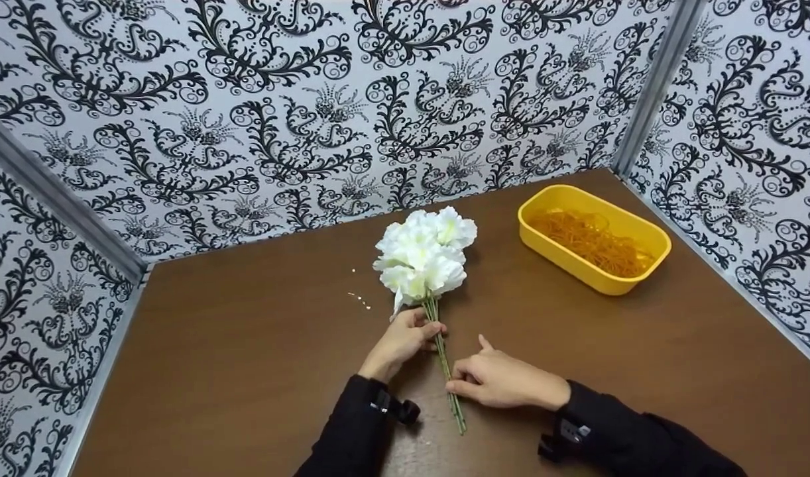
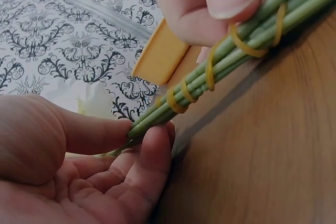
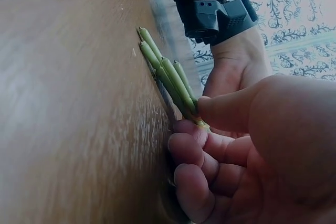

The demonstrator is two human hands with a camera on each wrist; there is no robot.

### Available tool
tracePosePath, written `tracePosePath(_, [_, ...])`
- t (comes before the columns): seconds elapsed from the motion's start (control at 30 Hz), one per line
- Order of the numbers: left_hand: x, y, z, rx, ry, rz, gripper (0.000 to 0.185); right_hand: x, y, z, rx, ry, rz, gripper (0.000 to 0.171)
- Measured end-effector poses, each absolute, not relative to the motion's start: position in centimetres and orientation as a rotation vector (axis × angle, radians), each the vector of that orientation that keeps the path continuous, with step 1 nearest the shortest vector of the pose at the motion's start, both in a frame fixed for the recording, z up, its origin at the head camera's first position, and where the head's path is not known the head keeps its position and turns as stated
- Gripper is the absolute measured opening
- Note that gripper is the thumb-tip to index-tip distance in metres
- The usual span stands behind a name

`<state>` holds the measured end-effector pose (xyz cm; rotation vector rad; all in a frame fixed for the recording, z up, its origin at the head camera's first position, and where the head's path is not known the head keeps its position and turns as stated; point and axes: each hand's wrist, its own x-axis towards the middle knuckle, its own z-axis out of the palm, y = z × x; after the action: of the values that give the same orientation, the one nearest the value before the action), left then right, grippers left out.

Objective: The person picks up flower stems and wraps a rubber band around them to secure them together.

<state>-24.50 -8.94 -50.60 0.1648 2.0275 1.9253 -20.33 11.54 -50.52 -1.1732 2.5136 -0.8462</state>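
Binding step in hand: white flower bunch [image 1: 423,260] lies mid tabletop [image 1: 246,371], stems [image 1: 445,364] toward near edge. Left hand [image 1: 402,341] pinches stems just below blooms; right hand [image 1: 504,381] grips stems lower, at yellow rubber band [image 2: 210,74] wound several turns. Judged next: seat last loop snug. Band tray [image 1: 657,242] far right.

Yellow tub [image 1: 650,240] w/ orange rubber bands [image 1: 594,244] sitting at approx 2 o'clock on brown table [image 1: 246,371]. Small white specks [image 1: 361,301] lying at 10 o'clock. Black-and-white patterned walls [image 1: 246,119] standing round the table, 9 thru 3.
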Motion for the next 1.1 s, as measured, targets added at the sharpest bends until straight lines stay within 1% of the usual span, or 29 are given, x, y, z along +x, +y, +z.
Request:
tracePosePath(0.27, [-24.47,-8.97,-50.53,0.174,2.010,1.928,0.015,-20.36,11.51,-50.51,-1.232,2.513,-0.831,0.024])
tracePosePath(0.57, [-24.38,-8.96,-50.37,0.168,2.016,1.931,0.012,-20.40,11.55,-50.74,-1.276,2.529,-0.804,0.022])
tracePosePath(1.1, [-24.61,-9.00,-50.86,0.174,2.001,1.939,0.019,-20.29,11.51,-50.63,-1.347,2.539,-0.802,0.019])
